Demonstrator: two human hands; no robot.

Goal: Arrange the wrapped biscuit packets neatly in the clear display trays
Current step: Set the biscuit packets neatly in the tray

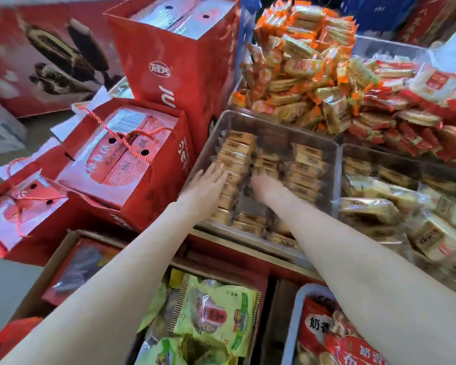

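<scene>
Clear display tray [327,159], near centre of the stall: rigid see-through walls, partly filled, three rough rows of wrapped biscuit packets [307,164] running near to far. Neighbouring clear tray [340,164], right: same make, its packets lying looser and askew. Heaped orange packets [300,67], far, and red packets [406,127], far right: not in hand. Packets in my tray: small, flat, light by my judgement; film wrap likely slick and crinkly, biscuit inside brittle, so best taken by the long edges and squared several at a time, not squeezed on the faces. My left hand [208,189]: fingers straight, spread, resting flat on the left row. My right hand [263,184]: blurred at the middle row; grip cannot be told.
</scene>
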